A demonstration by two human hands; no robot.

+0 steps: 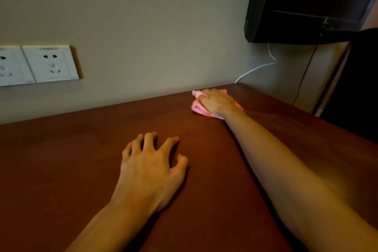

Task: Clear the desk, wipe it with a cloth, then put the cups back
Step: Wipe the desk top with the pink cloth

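the right hand (pixel 217 102) is pressing flat, fingers straight, on the pink cloth (pixel 198 106) at the desk's (pixel 81 159) far edge by the wall. the left hand (pixel 150 166) is resting on the desk, fingers spread and holding nothing. wall sockets (pixel 50 63), a white cable (pixel 256 68) and a dark screen (pixel 302 4) are sitting behind.

Two bare forearms, no sleeves in view anywhere along them. No watch, bracelet or ring on either wrist or on the fingers (pixel 150 141). Left hand (pixel 151 168) slim, with long fingers, short trimmed nails and raised tendons across the back. Knuckles plainly marked. Right hand (pixel 217 101) smaller in the picture, farther off, back of it turned up, nails too small to tell. Right forearm long and smooth, broad toward the lower right corner. Both arms cut off by the lower edge before the elbow.
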